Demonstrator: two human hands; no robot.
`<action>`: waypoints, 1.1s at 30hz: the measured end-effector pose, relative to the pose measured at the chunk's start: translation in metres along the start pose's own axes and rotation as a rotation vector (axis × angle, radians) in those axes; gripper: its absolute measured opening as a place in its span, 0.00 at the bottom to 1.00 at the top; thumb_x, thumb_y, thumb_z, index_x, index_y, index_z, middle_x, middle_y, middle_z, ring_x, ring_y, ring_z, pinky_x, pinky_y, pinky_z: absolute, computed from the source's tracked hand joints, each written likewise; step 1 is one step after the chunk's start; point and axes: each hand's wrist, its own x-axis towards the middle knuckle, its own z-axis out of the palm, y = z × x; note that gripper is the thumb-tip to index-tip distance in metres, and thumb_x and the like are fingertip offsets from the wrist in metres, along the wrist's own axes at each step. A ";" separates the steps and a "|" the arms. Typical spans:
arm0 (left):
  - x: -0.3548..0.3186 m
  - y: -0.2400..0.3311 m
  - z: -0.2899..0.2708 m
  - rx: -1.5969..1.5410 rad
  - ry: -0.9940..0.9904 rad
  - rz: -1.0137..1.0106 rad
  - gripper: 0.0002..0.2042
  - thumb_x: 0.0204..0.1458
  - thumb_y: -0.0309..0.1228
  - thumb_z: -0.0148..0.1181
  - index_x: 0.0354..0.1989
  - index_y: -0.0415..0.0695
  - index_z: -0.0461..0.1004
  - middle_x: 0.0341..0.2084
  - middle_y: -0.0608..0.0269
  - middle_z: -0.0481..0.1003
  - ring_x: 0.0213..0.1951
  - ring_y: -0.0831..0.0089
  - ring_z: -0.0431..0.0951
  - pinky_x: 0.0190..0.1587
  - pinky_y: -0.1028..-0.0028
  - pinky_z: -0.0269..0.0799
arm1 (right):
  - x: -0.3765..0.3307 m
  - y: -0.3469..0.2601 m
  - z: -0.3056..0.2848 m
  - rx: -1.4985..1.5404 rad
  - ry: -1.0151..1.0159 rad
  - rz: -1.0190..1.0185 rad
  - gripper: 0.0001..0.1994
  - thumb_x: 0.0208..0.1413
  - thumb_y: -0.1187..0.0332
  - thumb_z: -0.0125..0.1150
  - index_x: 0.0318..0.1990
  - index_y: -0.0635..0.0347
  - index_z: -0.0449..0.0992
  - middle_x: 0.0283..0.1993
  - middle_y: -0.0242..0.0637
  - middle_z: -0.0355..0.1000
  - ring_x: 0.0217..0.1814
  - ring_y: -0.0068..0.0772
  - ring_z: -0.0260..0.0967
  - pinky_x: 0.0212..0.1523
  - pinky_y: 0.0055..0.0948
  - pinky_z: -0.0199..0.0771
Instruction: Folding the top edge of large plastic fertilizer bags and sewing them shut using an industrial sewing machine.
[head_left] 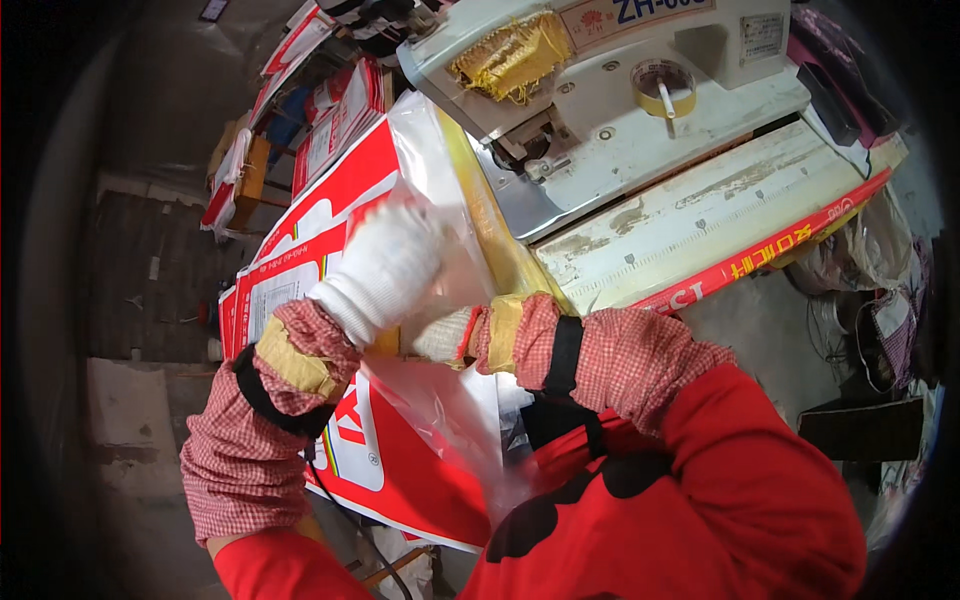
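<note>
My left hand [385,265], in a white knit glove, is over a stack of red and white printed sacks [430,485]. Motion smears its fingers. Just below and to its right is my right hand [440,335], also in a white glove with a red cuff edge; its fingers are hidden. Clear plastic film [430,400], creased and loose, runs from beneath both hands toward my body. More of this film lies beyond the left hand, along the sewing machine's side. Whether either hand grips the film cannot be made out.
A pale industrial sewing machine [600,150] stands at the upper right, with a yellow cloth pad [515,60] and a tape roll [663,88] on it. A ruled board [690,215] edges its front. More printed sacks [340,125] are stacked at the far left.
</note>
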 end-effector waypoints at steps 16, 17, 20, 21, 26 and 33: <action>0.053 -0.126 -0.057 0.300 0.207 -0.554 0.09 0.41 0.30 0.51 0.28 0.41 0.76 0.27 0.52 0.76 0.32 0.58 0.77 0.33 0.63 0.73 | -0.080 -0.063 0.084 -0.089 -0.188 -0.305 0.11 0.44 0.66 0.51 0.34 0.59 0.76 0.31 0.47 0.72 0.34 0.45 0.72 0.34 0.40 0.70; 0.057 -0.149 -0.075 0.311 0.112 -0.557 0.12 0.42 0.31 0.51 0.34 0.40 0.74 0.30 0.51 0.75 0.34 0.56 0.77 0.35 0.63 0.73 | -0.092 -0.061 0.094 -0.075 -0.128 -0.288 0.11 0.45 0.66 0.51 0.34 0.59 0.76 0.31 0.46 0.72 0.34 0.43 0.71 0.34 0.39 0.70; 0.060 -0.130 -0.117 0.213 0.083 -0.621 0.14 0.45 0.34 0.49 0.37 0.42 0.73 0.36 0.51 0.74 0.40 0.55 0.74 0.41 0.62 0.70 | -0.112 -0.031 0.098 -0.027 0.076 -0.220 0.10 0.46 0.67 0.51 0.35 0.58 0.75 0.30 0.43 0.71 0.34 0.39 0.71 0.35 0.35 0.70; 0.058 -0.126 -0.123 0.124 0.071 -0.655 0.14 0.46 0.35 0.48 0.37 0.43 0.73 0.37 0.52 0.74 0.41 0.55 0.74 0.43 0.62 0.69 | -0.119 -0.020 0.097 -0.017 0.140 -0.202 0.10 0.46 0.68 0.50 0.35 0.58 0.75 0.30 0.42 0.71 0.34 0.37 0.70 0.35 0.34 0.70; 0.051 -0.134 -0.113 0.230 0.133 -0.641 0.17 0.53 0.38 0.38 0.35 0.43 0.73 0.35 0.51 0.74 0.41 0.55 0.73 0.43 0.64 0.67 | -0.146 0.085 0.030 0.009 0.474 -0.069 0.10 0.48 0.69 0.50 0.37 0.57 0.74 0.29 0.37 0.70 0.34 0.30 0.69 0.35 0.29 0.69; 0.057 -0.130 -0.102 0.211 0.108 -0.621 0.17 0.53 0.39 0.37 0.30 0.44 0.74 0.32 0.54 0.75 0.38 0.56 0.74 0.41 0.63 0.67 | -0.173 -0.013 -0.123 -0.092 0.771 0.408 0.18 0.41 0.70 0.61 0.43 0.60 0.70 0.31 0.42 0.70 0.32 0.39 0.68 0.34 0.32 0.69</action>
